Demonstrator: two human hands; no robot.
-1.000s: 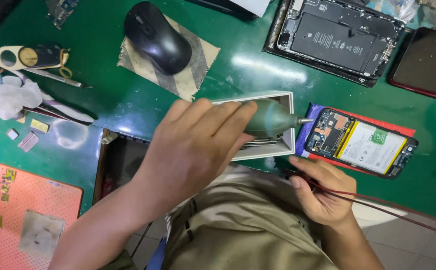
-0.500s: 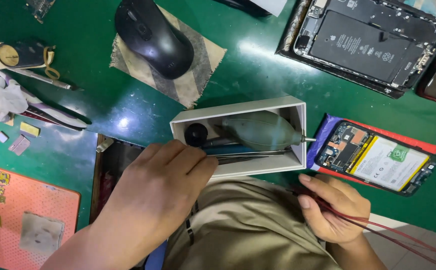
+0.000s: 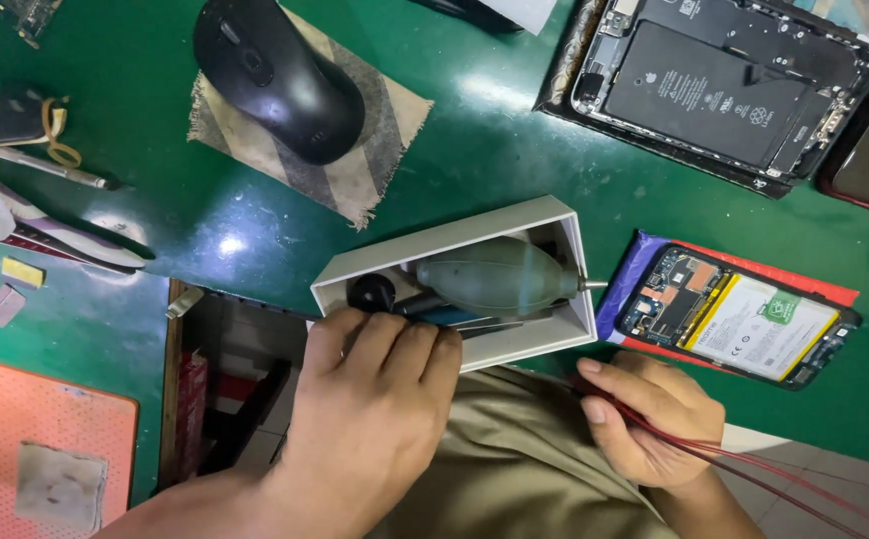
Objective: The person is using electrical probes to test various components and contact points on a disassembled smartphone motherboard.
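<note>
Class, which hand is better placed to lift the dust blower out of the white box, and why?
Left. The left hand rests on the white box with its fingers at the tools beside the blower. The right hand sits off the box, below the open phone, on red wires.

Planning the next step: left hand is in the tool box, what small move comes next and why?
Probably close the fingers on one tool and lift it out: the left hand rests fingertips-down in the white box, beside the green air blower, gripping nothing clearly yet. The right hand holds red wires.
</note>
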